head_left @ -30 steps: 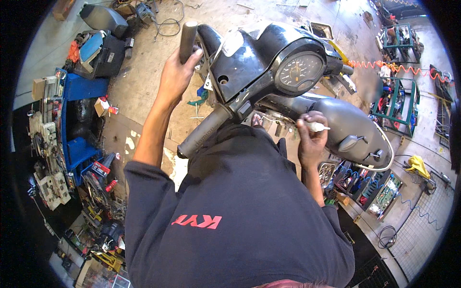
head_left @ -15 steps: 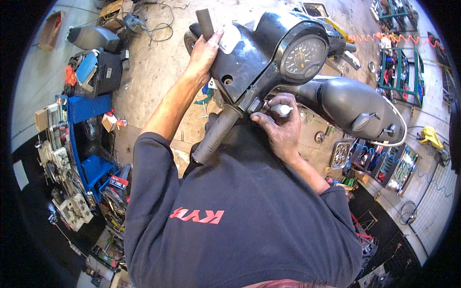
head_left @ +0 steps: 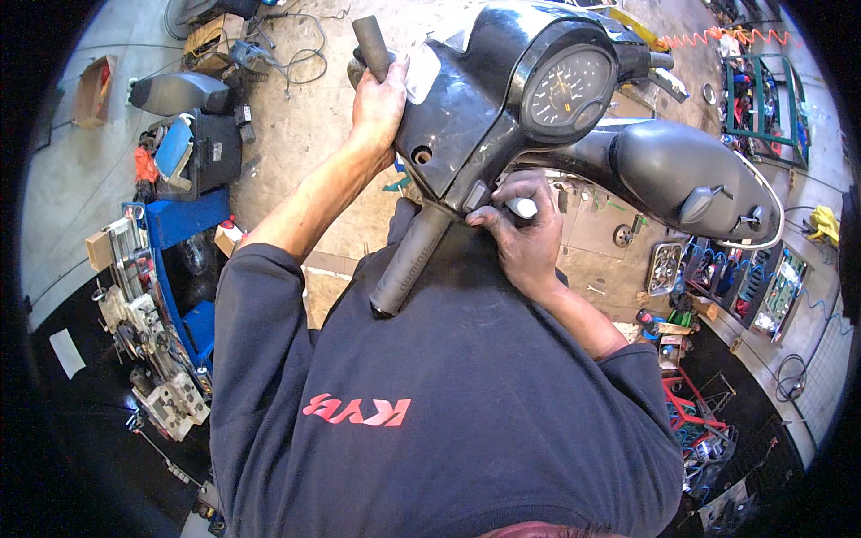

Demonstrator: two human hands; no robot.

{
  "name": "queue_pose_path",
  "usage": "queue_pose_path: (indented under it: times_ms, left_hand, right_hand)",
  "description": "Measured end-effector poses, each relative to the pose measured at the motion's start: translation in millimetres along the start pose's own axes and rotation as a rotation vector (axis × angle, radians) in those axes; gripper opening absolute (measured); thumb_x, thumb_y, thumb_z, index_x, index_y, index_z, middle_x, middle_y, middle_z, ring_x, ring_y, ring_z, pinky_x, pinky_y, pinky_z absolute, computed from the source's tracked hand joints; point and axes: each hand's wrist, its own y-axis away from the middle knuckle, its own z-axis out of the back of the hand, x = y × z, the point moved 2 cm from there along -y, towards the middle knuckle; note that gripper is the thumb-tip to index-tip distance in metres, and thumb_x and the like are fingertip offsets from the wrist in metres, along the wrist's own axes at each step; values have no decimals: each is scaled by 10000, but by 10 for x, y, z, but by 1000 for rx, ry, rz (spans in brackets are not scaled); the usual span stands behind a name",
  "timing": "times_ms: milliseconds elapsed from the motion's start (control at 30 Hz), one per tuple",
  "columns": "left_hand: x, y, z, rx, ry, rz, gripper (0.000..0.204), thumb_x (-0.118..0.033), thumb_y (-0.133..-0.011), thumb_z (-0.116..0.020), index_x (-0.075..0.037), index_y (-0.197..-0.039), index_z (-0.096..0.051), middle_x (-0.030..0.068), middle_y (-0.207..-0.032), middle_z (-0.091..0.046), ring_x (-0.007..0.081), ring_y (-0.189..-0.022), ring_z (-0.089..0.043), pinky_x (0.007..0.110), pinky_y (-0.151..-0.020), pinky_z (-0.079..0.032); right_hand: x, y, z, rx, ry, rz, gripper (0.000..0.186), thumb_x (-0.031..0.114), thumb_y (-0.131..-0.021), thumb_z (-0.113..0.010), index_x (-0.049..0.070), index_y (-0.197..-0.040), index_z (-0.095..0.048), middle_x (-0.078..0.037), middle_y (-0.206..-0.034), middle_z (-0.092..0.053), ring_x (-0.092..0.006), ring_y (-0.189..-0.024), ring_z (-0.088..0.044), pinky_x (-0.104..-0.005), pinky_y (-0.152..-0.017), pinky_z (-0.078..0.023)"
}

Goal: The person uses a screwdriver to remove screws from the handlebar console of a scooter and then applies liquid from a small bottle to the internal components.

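- Nearest the camera: the person's dark navy sweatshirt with a red chest print, both sleeves pushed up the forearms.
- Right hand: fingers curled and pressed together around a small white cylindrical tool handle, its working end hidden against the underside of the black plastic scooter handlebar cowl, just where the near grip leaves it.
- Near dark grey rubber handlebar grip juts toward the person's chest, free of either hand.
- Left hand: wrapped shut over the cowl's far end, at the base of the far dark rubber handlebar grip; it touches a white paper patch stuck on the cowl.
- The cowl sits at upper centre, tilted, with its round glass speedometer dial facing up; an open screw hole shows just beside the near grip.
- Judgement: the step in hand looks like working a fastener under the cowl while the left hand steadies the bars. Next move would call for keeping the tool seated square and the bars held firm.
- Beyond: black moulded scooter leg-shield panel to the right.
- Farther: blue metal tool cart at left; concrete workshop floor with cables and parts.
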Motion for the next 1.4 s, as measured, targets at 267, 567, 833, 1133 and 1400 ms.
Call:
queue_pose_path:
  times_ms: [267, 567, 833, 1133, 1400]
  left_hand:
    - [-27, 145, -12, -104, -201, -173, 354, -363, -980, -574, -21, -1065, -610, 43, -903, -631, 127, -777, -575, 296, -695, -465]
    - [-241, 393, -82, -71, -425, -269, 340, -276, -926, -621, -12, -1135, -573, 138, -1032, -633, 244, -944, -601, 376, -867, -459]
    - [-256, 624, -161, -94, -638, -386, 569, -317, -872, -687, 53, -1221, -431, 220, -1164, -463, 351, -1115, -505, 430, -979, -396]
    - [-281, 812, -253, -124, -714, -522, 575, -255, -864, -688, 79, -1205, -368, 246, -1123, -432, 392, -1058, -481, 466, -947, -383]
    - [-343, 879, -285, -120, -758, -484, 468, -237, -892, -637, 62, -1149, -385, 245, -1080, -428, 389, -1005, -476, 477, -909, -374]
  right_hand:
    - [6, 0, -15, 9, -48, 73, 403, 155, -675, -881, 52, -905, -567, -106, -889, -622, -257, -843, -617, -360, -744, -499]
    - [48, -2, -33, -16, -48, 150, 401, 122, -678, -873, 51, -911, -555, -107, -899, -605, -260, -838, -602, -355, -741, -497]
    - [109, -13, -12, -21, -56, 140, 402, 111, -675, -870, 44, -907, -548, -128, -918, -600, -274, -853, -597, -360, -750, -492]
    - [75, 12, -21, 3, -64, 74, 414, 148, -686, -865, 59, -935, -546, -107, -936, -609, -283, -905, -592, -398, -841, -447]
    - [76, 3, -33, -14, -93, 89, 399, 136, -696, -860, 54, -930, -547, -111, -929, -605, -278, -891, -596, -385, -807, -462]
